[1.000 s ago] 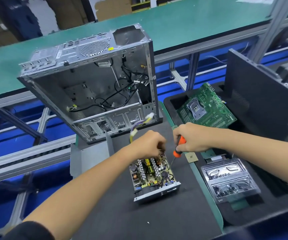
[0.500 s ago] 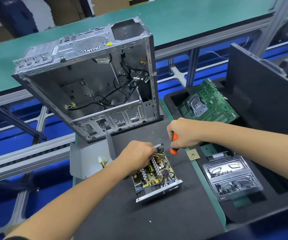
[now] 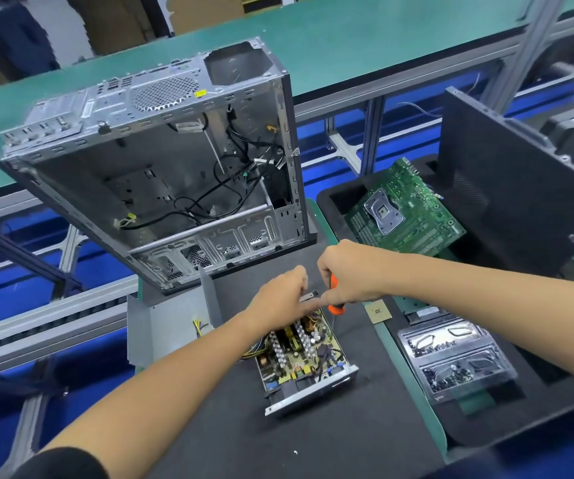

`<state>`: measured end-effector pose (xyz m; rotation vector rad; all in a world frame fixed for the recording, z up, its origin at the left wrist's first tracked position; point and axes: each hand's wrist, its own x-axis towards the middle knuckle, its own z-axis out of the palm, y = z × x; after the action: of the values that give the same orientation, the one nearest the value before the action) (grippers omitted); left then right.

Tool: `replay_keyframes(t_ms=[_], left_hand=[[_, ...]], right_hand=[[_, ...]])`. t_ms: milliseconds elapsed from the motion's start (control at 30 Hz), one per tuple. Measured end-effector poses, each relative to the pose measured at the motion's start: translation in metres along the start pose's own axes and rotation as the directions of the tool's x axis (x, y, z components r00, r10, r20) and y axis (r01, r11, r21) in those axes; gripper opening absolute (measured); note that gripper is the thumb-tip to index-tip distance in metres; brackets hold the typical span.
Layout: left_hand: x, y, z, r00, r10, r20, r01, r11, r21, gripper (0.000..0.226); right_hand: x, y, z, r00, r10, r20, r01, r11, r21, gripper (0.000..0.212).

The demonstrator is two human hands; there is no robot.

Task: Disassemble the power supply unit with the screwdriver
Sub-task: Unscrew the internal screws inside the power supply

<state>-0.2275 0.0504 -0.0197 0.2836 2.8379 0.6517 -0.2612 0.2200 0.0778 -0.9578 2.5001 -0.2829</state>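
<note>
While lying open on the black mat (image 3: pixel 189 444), near its middle and slightly toward the right edge, shows a bare circuit board with coils, capacitors and coloured wires: the power supply unit (image 3: pixel 304 361), its metal end plate facing the near edge. Gripped at the far end by the left hand (image 3: pixel 280 299), fingers curled down over the unit's far rim and a small metal tab. Held just beside it by the right hand (image 3: pixel 344 273), fingers wrapped round the orange handle: the screwdriver (image 3: pixel 334 300), upright, its thin shaft pointing down along the unit's right side; cannot tell whether the tip touches anything. Hands almost touching each other. At the mat's far edge, standing with its side open: an empty computer case (image 3: pixel 161 160) with loose black cables inside. Off the mat's left edge, a grey metal cover (image 3: pixel 168 326). By the right edge, a small CPU chip (image 3: pixel 378 311); farther right, a green motherboard (image 3: pixel 404 210) in a black tray, and a clear tray of screws (image 3: pixel 455 361).
</note>
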Motion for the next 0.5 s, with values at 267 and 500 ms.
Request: replay_keyframes(t_ms=[267,500], left_hand=[[0.012,-0.005,0.004,0.933,-0.246,0.263,0.309,0.922,-0.235,0.018],[0.014,-0.004,0.002,0.928,-0.245,0.281,0.328,0.895,-0.303,0.024]], right_hand=[[0.012,-0.001,-0.029,0.993,-0.011,-0.115,0.014,1.0,0.024,0.011],[0.029,-0.002,-0.026,0.993,-0.016,-0.119,0.015,1.0,-0.011,0.009]])
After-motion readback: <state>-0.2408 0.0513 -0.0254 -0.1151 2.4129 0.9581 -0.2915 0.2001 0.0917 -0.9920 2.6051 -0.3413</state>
